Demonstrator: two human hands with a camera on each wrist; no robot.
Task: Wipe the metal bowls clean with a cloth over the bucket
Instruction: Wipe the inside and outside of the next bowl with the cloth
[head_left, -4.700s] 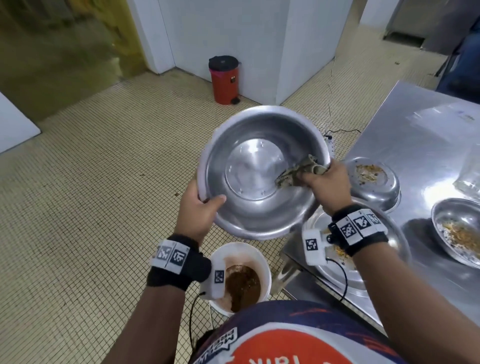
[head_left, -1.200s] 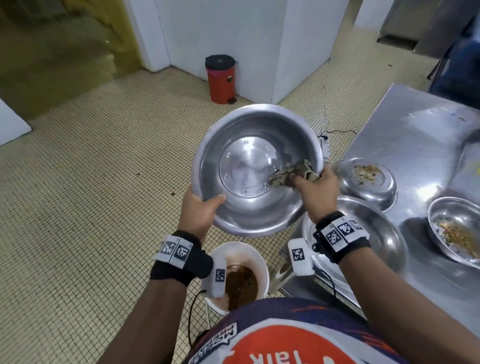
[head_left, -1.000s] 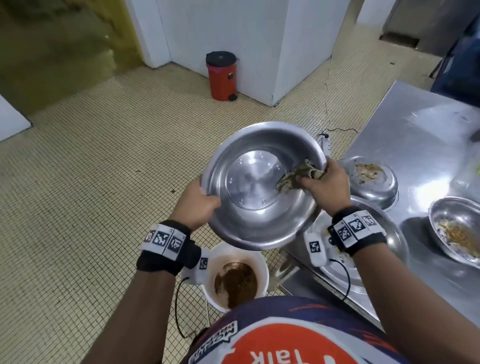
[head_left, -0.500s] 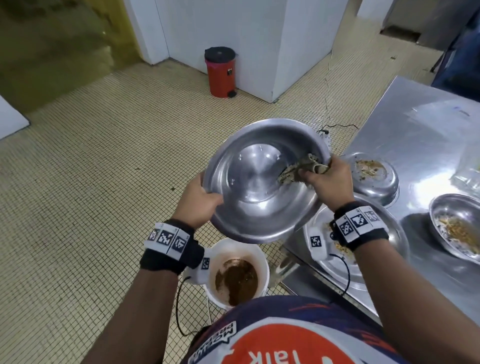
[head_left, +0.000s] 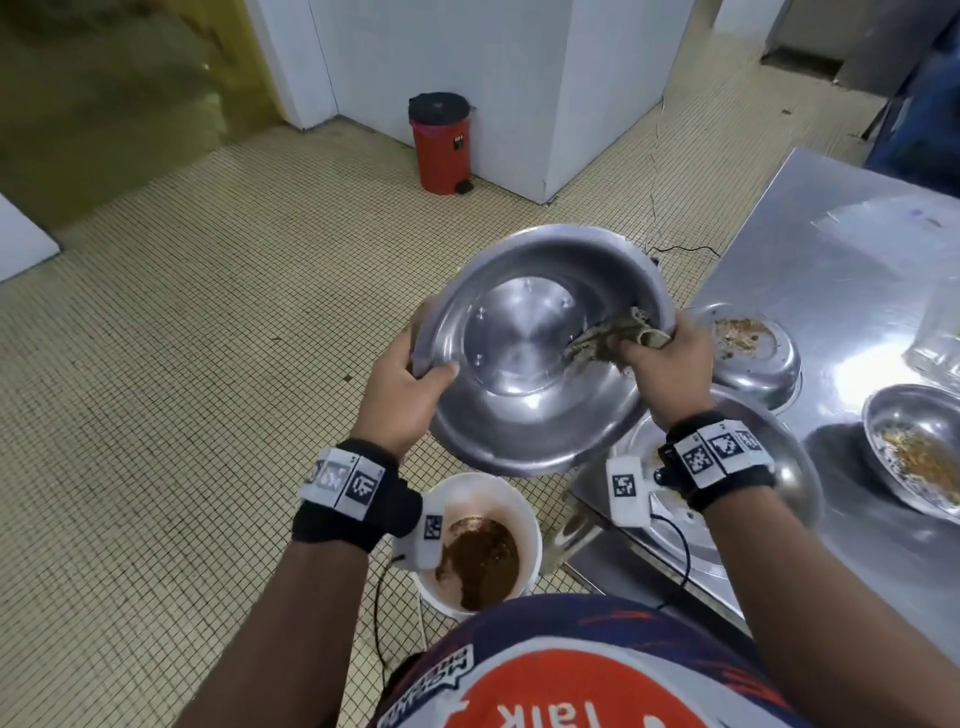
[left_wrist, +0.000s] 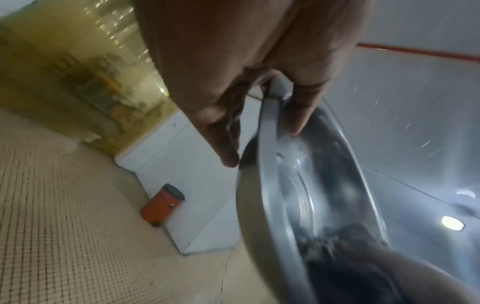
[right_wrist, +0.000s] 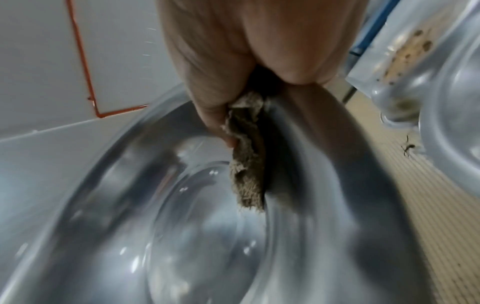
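bowl (head_left: 524, 364) stiff, slick, light; take by rim | left hand (head_left: 400, 395) pinches rim | right hand (head_left: 665, 364) clutches soft cloth (head_left: 608, 340) on inner wall | over bucket (head_left: 524, 509)

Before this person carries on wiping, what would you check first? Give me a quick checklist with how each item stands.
1. Left hand grips the big bowl's rim, thumb inside: ok.
2. Right hand holds the cloth against the bowl's inner wall: ok.
3. Bowl tilted above the white bucket so drips would land in it: the bucket shows just below the bowl's near edge; cannot tell exactly.
4. Bowl's inside free of residue: looks shiny, but the wrist views are blurred; cannot tell.
5. Other bowls on the metal table clean: not ok, the upturned bowl and the far-right bowl carry food scraps.
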